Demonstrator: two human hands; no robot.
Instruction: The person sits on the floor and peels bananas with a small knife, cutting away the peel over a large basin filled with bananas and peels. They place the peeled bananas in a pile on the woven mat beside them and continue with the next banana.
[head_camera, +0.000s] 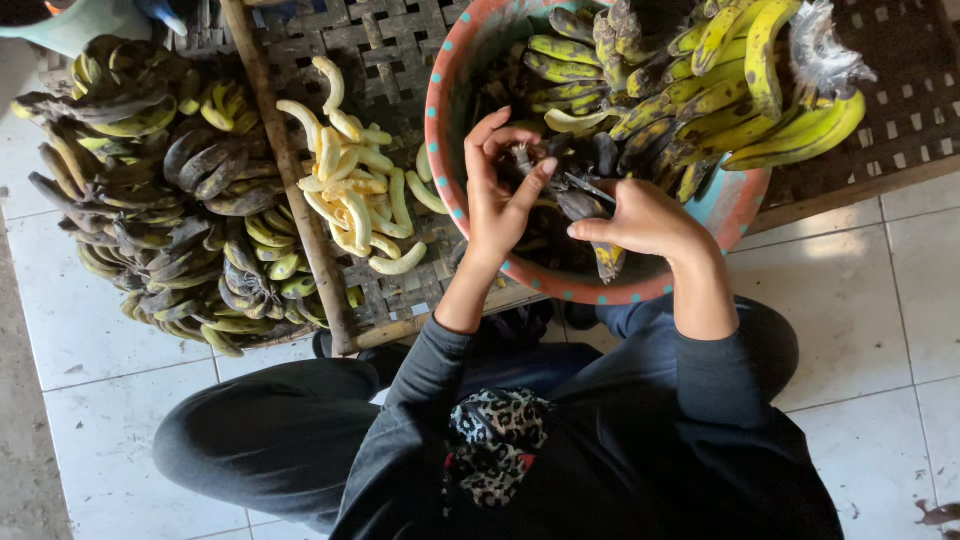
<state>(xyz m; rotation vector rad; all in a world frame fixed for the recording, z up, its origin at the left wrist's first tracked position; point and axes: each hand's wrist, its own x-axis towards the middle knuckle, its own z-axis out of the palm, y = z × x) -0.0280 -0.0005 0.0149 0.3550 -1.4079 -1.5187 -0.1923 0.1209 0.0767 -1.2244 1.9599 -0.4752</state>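
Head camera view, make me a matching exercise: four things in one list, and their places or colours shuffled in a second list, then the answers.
Things:
1. peeled bananas
2. blackened banana heap
3. basin
4. left hand

Descriptions:
A. pink rim with teal dots
B. far left, on the woven mat
C. pale pile between the wooden pole and the basin
D. gripping a dark banana over the basin

Pairs: 1-C, 2-B, 3-A, 4-D
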